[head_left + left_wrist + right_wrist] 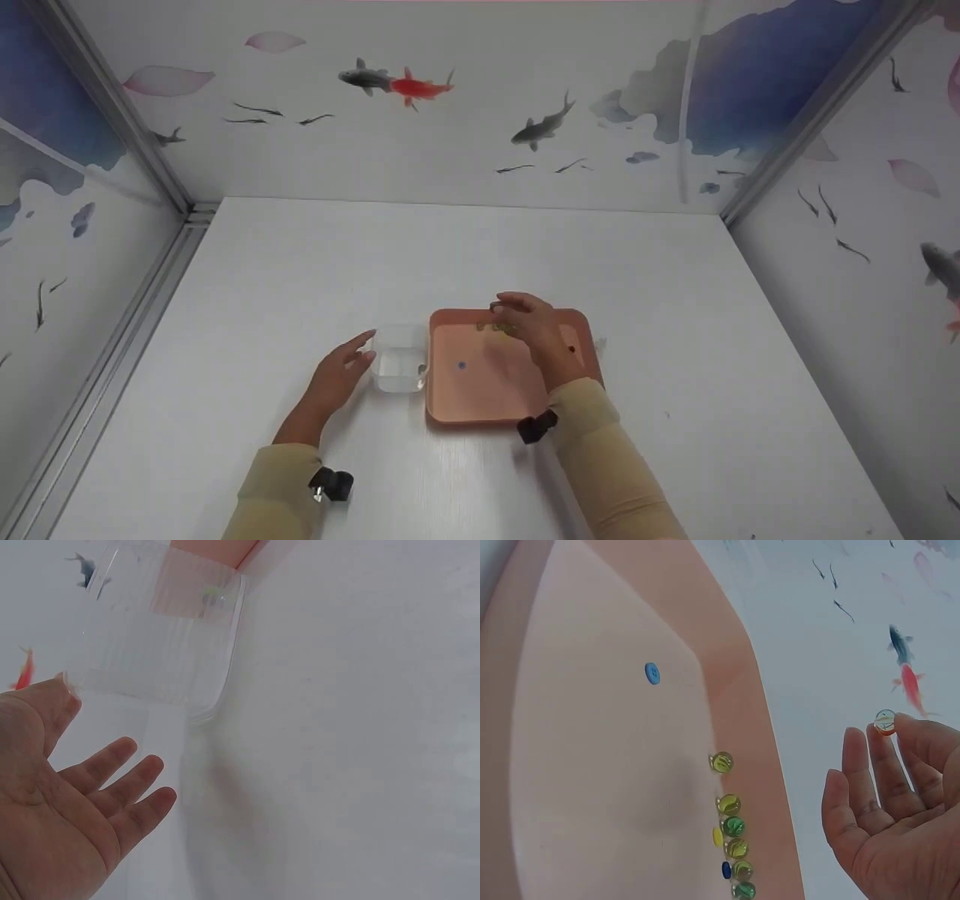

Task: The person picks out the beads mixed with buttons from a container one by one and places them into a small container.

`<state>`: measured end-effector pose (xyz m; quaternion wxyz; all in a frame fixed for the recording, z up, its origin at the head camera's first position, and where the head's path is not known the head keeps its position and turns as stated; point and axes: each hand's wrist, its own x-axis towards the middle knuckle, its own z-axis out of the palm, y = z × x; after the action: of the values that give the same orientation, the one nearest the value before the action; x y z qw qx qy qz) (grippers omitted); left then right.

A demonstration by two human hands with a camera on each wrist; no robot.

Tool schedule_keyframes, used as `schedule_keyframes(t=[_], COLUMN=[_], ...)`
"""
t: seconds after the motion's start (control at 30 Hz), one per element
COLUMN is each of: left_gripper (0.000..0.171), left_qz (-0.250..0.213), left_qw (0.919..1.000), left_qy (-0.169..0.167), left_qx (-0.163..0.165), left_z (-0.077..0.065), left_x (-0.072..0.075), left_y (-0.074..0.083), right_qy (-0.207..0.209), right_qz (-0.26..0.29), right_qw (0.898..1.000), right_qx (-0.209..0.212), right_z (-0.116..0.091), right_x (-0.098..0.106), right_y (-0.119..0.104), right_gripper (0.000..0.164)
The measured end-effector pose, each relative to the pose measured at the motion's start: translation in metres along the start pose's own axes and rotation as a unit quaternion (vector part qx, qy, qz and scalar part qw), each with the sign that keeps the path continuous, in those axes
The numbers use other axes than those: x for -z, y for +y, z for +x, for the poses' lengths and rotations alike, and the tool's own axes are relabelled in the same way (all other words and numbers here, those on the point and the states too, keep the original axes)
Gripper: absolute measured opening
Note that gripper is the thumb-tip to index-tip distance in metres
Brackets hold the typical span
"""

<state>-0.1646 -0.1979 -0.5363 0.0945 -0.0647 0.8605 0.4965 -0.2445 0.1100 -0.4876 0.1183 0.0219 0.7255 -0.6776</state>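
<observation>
Above the far edge of the orange-pink tray (480,401), my right hand (534,326) pinches a clear glass marble (885,721) between thumb and fingertip. Several green and yellowish marbles (730,804) lie along the tray's far wall. Beside them are a yellow button (718,837) and a dark blue button (726,870). A light blue button (652,673) lies apart on the tray floor. My left hand (334,382) is at the left side of a clear plastic box (399,384), a fingertip touching its rim and the other fingers loosely spread.
The box stands against the tray's left side; something small and greenish (210,594) shows through its wall. A small dark item (571,349) lies at the tray's right side. Just outside it is a whitish, see-through thing (601,345). Panels with painted fish surround the white table (337,247).
</observation>
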Motion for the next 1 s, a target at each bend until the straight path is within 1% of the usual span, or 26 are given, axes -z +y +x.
schedule_keyframes(t=[0.27, 0.53, 0.73, 0.93, 1.0], left_gripper=[0.051, 0.049, 0.049, 0.049, 0.049], left_qz=[-0.001, -0.004, -0.004, -0.004, -0.006], left_qw=[1.0, 1.0, 1.0, 1.0, 1.0], left_qy=[0.001, 0.0, -0.007, -0.004, -0.003], left_qx=[0.006, -0.001, -0.002, -0.003, -0.003], left_z=[0.0, -0.001, -0.003, -0.001, -0.001], left_x=[0.001, 0.001, 0.002, 0.001, 0.001], left_y=[0.001, 0.002, 0.005, 0.004, 0.003], right_qy=[-0.002, -0.027, -0.042, -0.047, -0.053], right_qz=[-0.012, -0.027, -0.025, -0.049, -0.053], right_qw=[1.0, 0.999, 0.998, 0.998, 0.997], right_qx=[0.012, 0.031, 0.026, 0.004, 0.005], right_z=[0.002, -0.001, 0.0, 0.0, 0.001], right_x=[-0.012, -0.024, -0.034, -0.044, -0.048], right_y=[0.002, -0.002, -0.005, -0.01, -0.01], right_gripper=[0.032, 0.037, 0.035, 0.032, 0.031])
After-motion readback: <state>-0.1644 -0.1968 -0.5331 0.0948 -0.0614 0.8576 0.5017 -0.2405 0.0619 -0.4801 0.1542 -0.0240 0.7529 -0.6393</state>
